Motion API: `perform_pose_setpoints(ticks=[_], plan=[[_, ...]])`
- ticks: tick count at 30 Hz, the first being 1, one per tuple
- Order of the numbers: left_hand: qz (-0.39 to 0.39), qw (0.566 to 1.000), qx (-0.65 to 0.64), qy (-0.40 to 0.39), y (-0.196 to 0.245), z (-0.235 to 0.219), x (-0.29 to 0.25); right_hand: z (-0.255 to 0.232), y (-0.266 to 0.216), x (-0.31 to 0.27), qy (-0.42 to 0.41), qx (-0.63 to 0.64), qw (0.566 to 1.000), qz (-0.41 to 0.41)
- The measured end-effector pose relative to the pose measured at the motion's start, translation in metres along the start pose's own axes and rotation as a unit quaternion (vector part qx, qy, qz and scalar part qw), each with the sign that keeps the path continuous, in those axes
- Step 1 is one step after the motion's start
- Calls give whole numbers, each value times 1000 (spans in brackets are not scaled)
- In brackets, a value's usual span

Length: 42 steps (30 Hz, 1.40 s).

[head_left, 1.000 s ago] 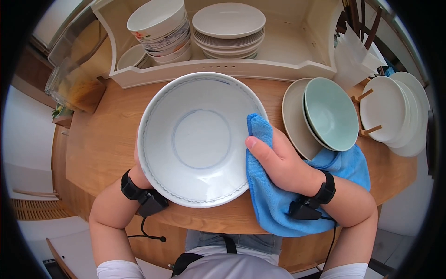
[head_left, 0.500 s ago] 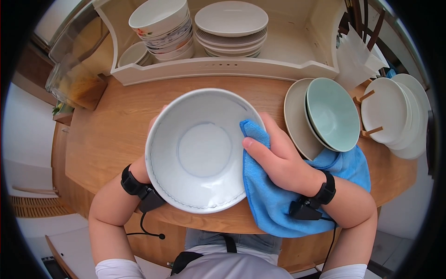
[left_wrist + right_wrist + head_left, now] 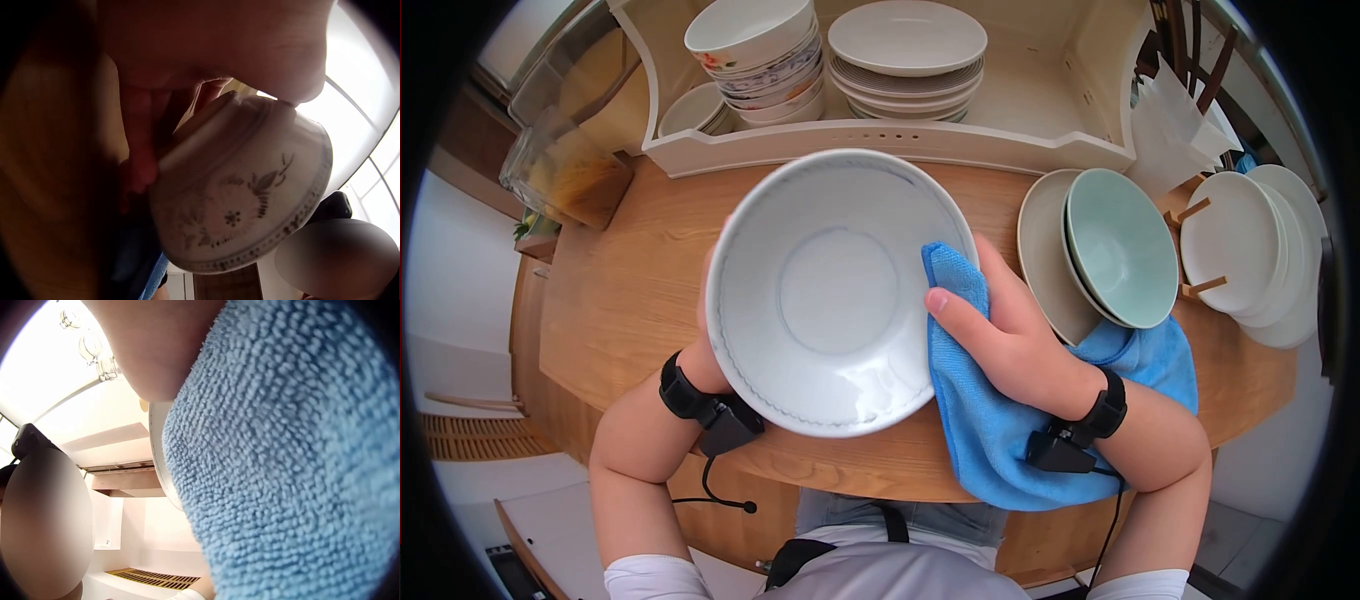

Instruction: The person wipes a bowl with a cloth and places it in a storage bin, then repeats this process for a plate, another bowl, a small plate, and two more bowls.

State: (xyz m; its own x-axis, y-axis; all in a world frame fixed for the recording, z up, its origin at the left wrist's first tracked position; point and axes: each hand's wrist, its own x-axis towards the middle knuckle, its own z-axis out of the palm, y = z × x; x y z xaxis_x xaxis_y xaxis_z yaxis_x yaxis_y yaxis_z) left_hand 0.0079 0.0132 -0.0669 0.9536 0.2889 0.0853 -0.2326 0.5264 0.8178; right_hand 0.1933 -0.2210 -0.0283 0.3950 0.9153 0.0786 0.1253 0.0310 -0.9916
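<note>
A large white bowl [image 3: 840, 295] with blue line rings inside is held up over the table, its inside towards the head camera. My left hand [image 3: 709, 345] grips it from the left, mostly hidden behind it; in the left wrist view the fingers reach under the base of the bowl [image 3: 244, 194], whose outside carries a flower pattern. At the right rim my right hand [image 3: 1020, 335] pinches the bowl through a blue cloth [image 3: 975, 400], thumb on the inner side, other fingers out of sight. The cloth [image 3: 287, 450] fills much of the right wrist view.
Behind stands a cream shelf [image 3: 890, 148] with stacked bowls [image 3: 752, 35] and plates [image 3: 908, 38]. To the right are a green bowl [image 3: 1122, 248] leaning on a beige plate [image 3: 1045, 270], and white plates [image 3: 1230, 240] in a wooden rack. A glass container [image 3: 565, 185] sits at the back left.
The bowl dipped towards me and tilted, then rose away from me again, both hands moving with it. The cloth's upper corner shifted along with the right hand.
</note>
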Motion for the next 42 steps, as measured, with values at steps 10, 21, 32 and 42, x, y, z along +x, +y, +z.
perform_pose_setpoints(ticks=[10,21,32,42], plan=[[-110,989,-99,-22,2,20,12,-1,-5,-1,-14,3,1000,27],[-148,985,-84,-1,13,29,-6,-2,-9,-2,-3,-29,999,-23],[-186,980,-64,16,14,55,11,2,-8,-1,-1,46,999,-7],[-237,970,-45,30,21,65,8,0,-7,1,0,3,1000,21]])
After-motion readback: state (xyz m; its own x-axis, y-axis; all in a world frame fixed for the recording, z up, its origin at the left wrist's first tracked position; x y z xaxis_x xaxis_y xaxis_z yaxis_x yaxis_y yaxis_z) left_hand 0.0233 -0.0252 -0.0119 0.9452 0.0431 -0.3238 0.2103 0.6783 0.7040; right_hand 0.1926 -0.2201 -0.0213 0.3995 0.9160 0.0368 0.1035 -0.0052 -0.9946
